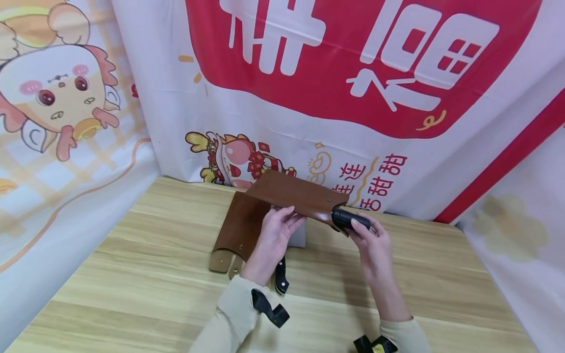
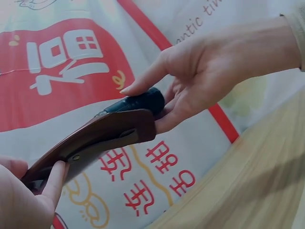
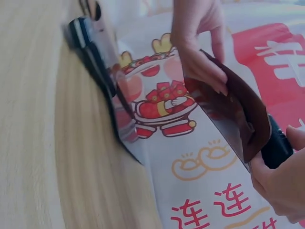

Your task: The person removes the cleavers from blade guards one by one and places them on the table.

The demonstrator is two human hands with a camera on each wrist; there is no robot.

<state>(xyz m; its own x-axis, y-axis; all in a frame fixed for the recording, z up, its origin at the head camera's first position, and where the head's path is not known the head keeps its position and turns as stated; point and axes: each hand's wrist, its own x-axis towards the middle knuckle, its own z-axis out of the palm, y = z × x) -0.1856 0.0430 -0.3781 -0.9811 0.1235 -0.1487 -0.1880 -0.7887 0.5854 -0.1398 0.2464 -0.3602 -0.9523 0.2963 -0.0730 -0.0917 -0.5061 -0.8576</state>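
A brown leather knife sheath [image 1: 295, 193] is held above the table, with a black knife handle [image 1: 350, 217] sticking out of its right end. My left hand [image 1: 274, 235] grips the sheath along its near edge, fingers beneath it. With thumb and fingers, my right hand [image 1: 372, 242] holds the black handle; in the left wrist view its thumb lies on top. The right wrist view shows a shiny blade [image 3: 217, 107] along the open side of the sheath [image 3: 255, 107]. Most of the blade is hidden in the head view.
A second brown leather sheath [image 1: 238, 225] with snap straps lies on the wooden table [image 1: 145, 274]. Beside it is another knife with a black riveted handle [image 1: 281, 278] and a wide blade [image 1: 298, 238], partly behind my left hand. Printed cloth [image 1: 167, 98] hangs behind the table.
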